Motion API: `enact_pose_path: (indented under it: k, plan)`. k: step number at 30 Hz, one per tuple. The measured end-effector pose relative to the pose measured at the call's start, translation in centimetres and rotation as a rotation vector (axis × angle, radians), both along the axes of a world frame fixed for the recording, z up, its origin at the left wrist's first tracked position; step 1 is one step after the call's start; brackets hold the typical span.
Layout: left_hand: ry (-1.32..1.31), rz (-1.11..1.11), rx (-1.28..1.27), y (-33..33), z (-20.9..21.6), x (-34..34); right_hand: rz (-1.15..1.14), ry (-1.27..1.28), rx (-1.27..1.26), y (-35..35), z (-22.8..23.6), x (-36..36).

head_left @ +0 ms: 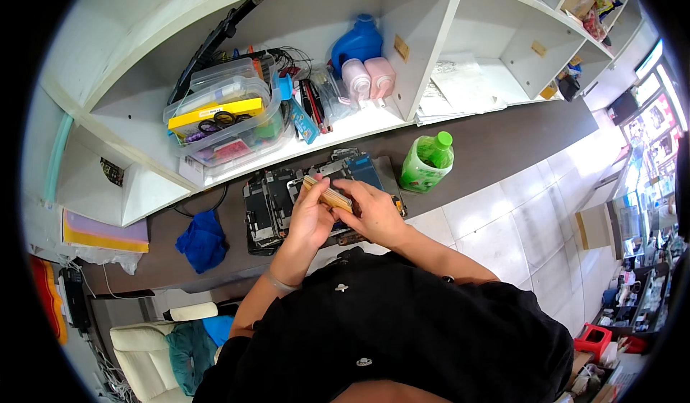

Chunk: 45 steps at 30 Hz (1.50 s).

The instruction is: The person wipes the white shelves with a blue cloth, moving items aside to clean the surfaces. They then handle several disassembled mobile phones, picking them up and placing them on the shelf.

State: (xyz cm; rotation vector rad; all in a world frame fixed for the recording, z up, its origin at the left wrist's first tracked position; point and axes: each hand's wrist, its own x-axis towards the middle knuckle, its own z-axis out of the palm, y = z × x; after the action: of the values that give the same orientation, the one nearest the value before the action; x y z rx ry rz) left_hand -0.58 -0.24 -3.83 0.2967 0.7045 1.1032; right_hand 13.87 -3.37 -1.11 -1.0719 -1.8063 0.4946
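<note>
Between my hands, above the counter (496, 140), is a small, flat, tan-gold thing with layered-looking edges (336, 200); its kind cannot be made out. My left hand (307, 220) is closed round its left end, thumb along the top. My right hand (377, 214) has its fingers bent over the right end, touching it. Under and behind the hands lie several dark phone parts (267, 202), like screens and frames, stacked close together. The hands hide part of the pile.
Right of the pile stands a green bottle (425, 164); a blue cloth (202, 241) lies to the left. The shelf above holds a clear plastic box (226, 126), a blue jug (359, 42), pink bottles (379, 78) and papers (460, 86). A cream chair (140, 360) is lower left.
</note>
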Motion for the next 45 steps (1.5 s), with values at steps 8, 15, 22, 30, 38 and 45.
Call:
enact_pose_path:
  k: [8,15,22,30,38,45]
  plan:
    - [-0.067,-0.212,-0.035,0.5,0.0,0.0,0.101,-0.03,0.009,0.8,-0.4,1.2]
    - [-0.024,-0.438,0.022,-0.4,2.0,0.1,0.359,-0.126,-0.026,1.9,1.3,2.9]
    - [-0.089,-0.494,0.005,-0.6,1.3,-0.4,0.342,-0.048,-0.146,1.3,0.8,2.5]
    - [-0.047,-0.252,-0.109,0.6,-0.9,0.1,0.285,0.032,-0.158,1.6,-0.1,2.4]
    - [-0.103,-0.122,-0.151,1.9,-1.6,2.3,-0.085,0.021,-0.236,1.6,-4.4,3.7]
    - [0.176,-0.171,0.127,3.1,-1.6,1.7,0.037,0.839,-0.685,2.6,-4.0,5.1]
